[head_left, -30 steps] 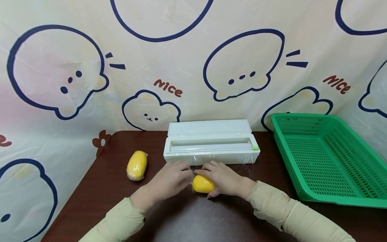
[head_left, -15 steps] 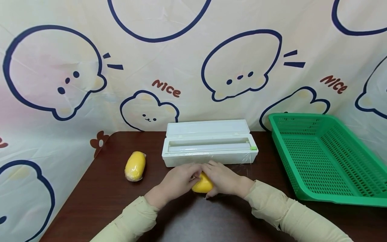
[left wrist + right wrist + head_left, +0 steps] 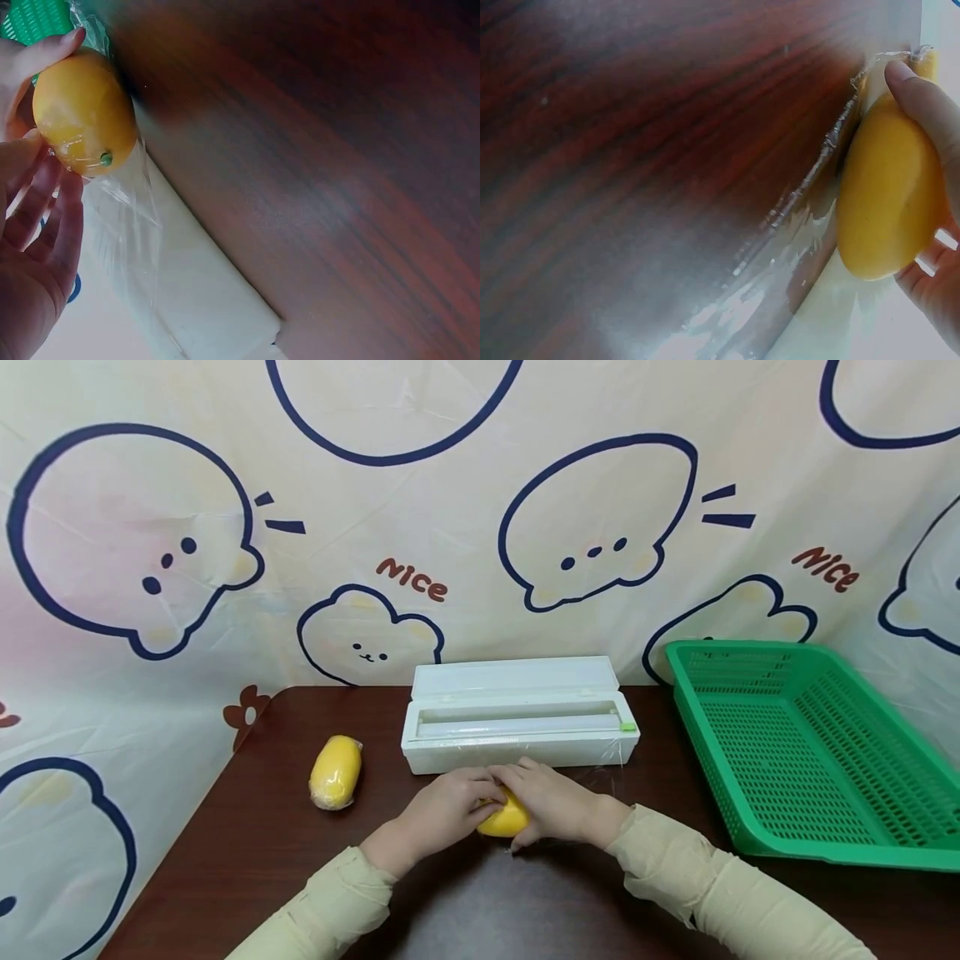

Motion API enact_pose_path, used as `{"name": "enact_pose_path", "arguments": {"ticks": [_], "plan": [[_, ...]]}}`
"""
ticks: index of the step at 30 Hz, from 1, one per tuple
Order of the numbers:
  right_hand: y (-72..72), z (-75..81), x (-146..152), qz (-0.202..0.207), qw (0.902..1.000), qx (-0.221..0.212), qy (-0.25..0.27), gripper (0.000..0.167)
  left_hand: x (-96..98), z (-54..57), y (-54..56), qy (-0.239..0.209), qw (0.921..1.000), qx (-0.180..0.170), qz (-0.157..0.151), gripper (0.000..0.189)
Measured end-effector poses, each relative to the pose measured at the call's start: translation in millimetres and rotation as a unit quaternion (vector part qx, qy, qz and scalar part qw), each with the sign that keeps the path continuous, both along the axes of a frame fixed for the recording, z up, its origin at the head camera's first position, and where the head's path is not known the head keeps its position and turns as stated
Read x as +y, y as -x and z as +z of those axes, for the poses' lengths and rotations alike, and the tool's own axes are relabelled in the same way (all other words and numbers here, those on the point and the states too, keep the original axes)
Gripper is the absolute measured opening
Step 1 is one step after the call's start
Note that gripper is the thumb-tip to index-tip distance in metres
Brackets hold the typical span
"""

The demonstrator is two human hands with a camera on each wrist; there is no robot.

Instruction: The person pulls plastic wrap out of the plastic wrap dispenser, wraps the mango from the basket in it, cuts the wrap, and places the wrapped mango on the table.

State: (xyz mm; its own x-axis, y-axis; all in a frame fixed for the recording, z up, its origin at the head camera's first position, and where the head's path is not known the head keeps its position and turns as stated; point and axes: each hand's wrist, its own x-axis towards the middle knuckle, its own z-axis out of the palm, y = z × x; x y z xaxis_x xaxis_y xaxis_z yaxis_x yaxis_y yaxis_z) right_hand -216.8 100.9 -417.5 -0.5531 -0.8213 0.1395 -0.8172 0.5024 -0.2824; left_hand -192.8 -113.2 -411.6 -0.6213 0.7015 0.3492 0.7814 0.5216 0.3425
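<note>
A yellow mango (image 3: 506, 820) lies between both hands in front of the white cling film box (image 3: 517, 753). Its green stem end faces the left hand in the left wrist view, where clear cling film (image 3: 131, 191) stretches from the mango (image 3: 82, 109) toward the box. My right hand (image 3: 558, 806) grips the fruit from the right, with the thumb along its near side. The left hand (image 3: 450, 810) holds the left end with bent fingers and thumb, over the film. In the right wrist view, loose film (image 3: 802, 206) spreads beside the mango (image 3: 889, 195).
A second mango (image 3: 336, 772), wrapped in film, lies at the left on the dark wooden table (image 3: 247, 860). To the right stands a green plastic basket (image 3: 712, 760). The box's lid (image 3: 517, 677) is raised, and a printed curtain (image 3: 480, 527) hangs behind.
The left hand has moved right, from beside the mango onto its left end, and its fingers now meet the right hand's. The right hand keeps its grip. The head view has shifted slightly.
</note>
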Motion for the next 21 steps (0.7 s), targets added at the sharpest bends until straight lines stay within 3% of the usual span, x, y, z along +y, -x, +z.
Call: {"name": "enact_pose_path", "arguments": {"ticks": [6, 10, 14, 19, 21], "plan": [[2.2, 10.4, 3.4, 0.006, 0.9987, -0.048, -0.015, 0.098, -0.2, 1.2, -1.6, 0.009, 0.9996, -0.027, 0.009, 0.014], [5.0, 24.9, 15.1, -0.001, 0.9983, -0.058, 0.005, 0.087, 0.0, 4.1, -1.3, 0.008, 0.9991, -0.041, 0.009, 0.013], [2.8, 41.0, 34.1, -0.03, 0.9984, -0.045, 0.015, 0.06, -0.2, 5.7, -1.9, 0.009, 0.9985, -0.052, 0.017, 0.014], [-14.3, 48.4, 65.7, -0.069, 0.996, -0.053, -0.023, 0.015, 0.4, 5.9, -3.0, 0.01, 0.9975, -0.064, 0.029, 0.016], [-22.1, 45.4, 77.7, -0.077, 0.9944, -0.056, -0.047, 0.015, 1.1, 7.3, -2.8, 0.013, 0.9972, -0.066, 0.033, 0.016]]}}
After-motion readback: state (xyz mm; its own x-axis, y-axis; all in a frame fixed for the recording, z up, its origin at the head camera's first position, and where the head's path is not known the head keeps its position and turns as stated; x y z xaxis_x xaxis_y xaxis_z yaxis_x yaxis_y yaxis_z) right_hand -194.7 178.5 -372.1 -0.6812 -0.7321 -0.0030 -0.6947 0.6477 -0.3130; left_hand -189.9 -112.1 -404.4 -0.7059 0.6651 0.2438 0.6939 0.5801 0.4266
